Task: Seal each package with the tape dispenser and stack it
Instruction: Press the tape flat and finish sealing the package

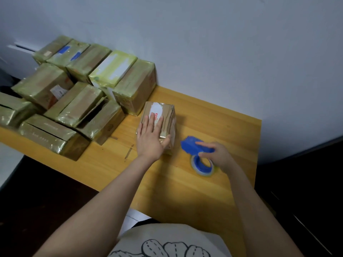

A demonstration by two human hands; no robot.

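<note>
— Wooden table (187, 184) was seen below a pale wall. Where was the package (167, 113) found?
— Under the left hand (150, 140), which was laid flat on its top, fingers straight and spread.
— And the tape dispenser (192, 145)?
— Just right of the package, gripped by the right hand (218, 155), fingers curled over it. Taped boxes (74, 89) were piled left of the package.

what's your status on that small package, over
Left hand flat on small package. Right hand grips tape dispenser, just right of it. Taped stack off to the left, path clear.
</note>
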